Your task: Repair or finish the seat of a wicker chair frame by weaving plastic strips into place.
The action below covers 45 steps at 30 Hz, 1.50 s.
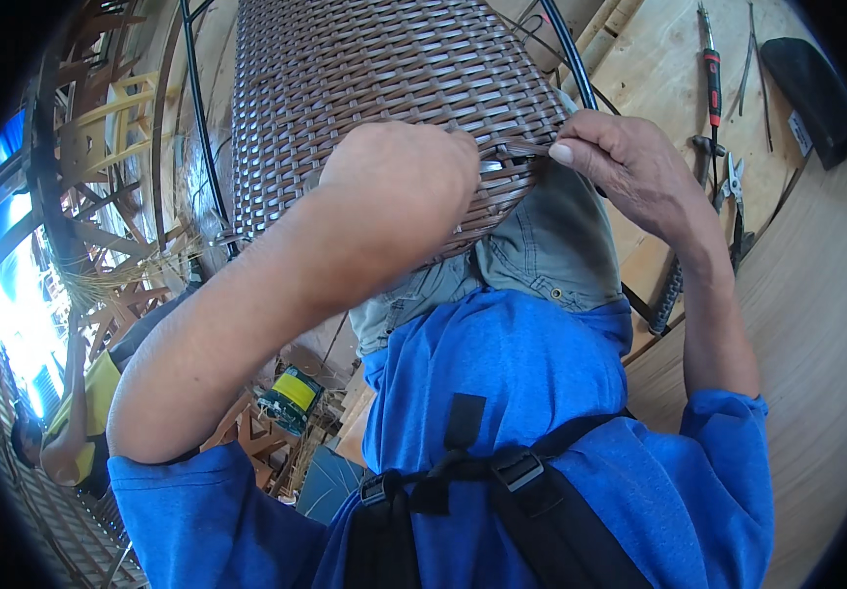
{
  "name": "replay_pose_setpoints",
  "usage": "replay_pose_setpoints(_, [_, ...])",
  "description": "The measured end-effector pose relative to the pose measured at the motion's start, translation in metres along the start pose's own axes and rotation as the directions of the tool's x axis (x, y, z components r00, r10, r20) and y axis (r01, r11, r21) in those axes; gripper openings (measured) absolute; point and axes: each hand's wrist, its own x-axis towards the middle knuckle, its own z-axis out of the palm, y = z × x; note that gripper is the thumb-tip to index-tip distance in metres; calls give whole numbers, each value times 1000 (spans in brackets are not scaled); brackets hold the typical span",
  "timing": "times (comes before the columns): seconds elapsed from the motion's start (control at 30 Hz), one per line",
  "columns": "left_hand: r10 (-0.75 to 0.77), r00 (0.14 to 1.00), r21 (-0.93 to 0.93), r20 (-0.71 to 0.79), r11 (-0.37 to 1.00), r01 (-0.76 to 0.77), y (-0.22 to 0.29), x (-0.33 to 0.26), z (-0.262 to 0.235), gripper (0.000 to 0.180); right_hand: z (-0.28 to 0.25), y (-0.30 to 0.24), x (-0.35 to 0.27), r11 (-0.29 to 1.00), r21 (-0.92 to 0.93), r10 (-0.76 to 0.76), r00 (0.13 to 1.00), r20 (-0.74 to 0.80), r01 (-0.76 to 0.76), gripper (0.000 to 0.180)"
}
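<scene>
Woven brown panel (364, 88), a flat-strip wicker surface stretched over a dark metal frame (573, 59), lies across the person's lap in the head view, its near edge over the grey-green trousers (551, 245). At that near edge the left hand (404, 177) is curled in a loose fist against the weave; whether its fingertips pinch a strand cannot be told, since the knuckles hide them. Just right of it, the right hand (629, 167) pinches a loose strip end (514, 149) between thumb and forefinger, the other fingers folded. The strips look springy, smooth and somewhat slippery, so a firm pinch close to the weave seems best, while the whole piece is probably light and best held by its rigid frame. Right of the panel, a red-handled tool (711, 74) and pliers (735, 182) lie on wooden boards (659, 59).
</scene>
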Motion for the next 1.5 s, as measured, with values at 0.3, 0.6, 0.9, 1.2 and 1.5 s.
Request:
replay_pose_setpoints(0.3, [-32,999,-68,11,997,33,6,6,7,19,-9,6,14,995,27,85,977,195,-91,21])
replay_pose_setpoints(0.6, [-243,968,-60,58,967,247,25,9,6,18,-10,-7,27,994,12,98,953,288,-106,18])
replay_pose_setpoints(0.9, [-171,983,-234,-69,960,150,3,3,21,31,19,-16,18,874,-471,-97,993,67,117,22])
replay_pose_setpoints(1.2, [-263,936,-237,234,918,317,-14,33,0,40,21,-15,23,849,-498,-187,982,31,177,23])
replay_pose_setpoints(1.5, [-281,842,-309,460,839,449,-18,37,0,43,29,-25,26,824,-540,-153,985,80,171,22])
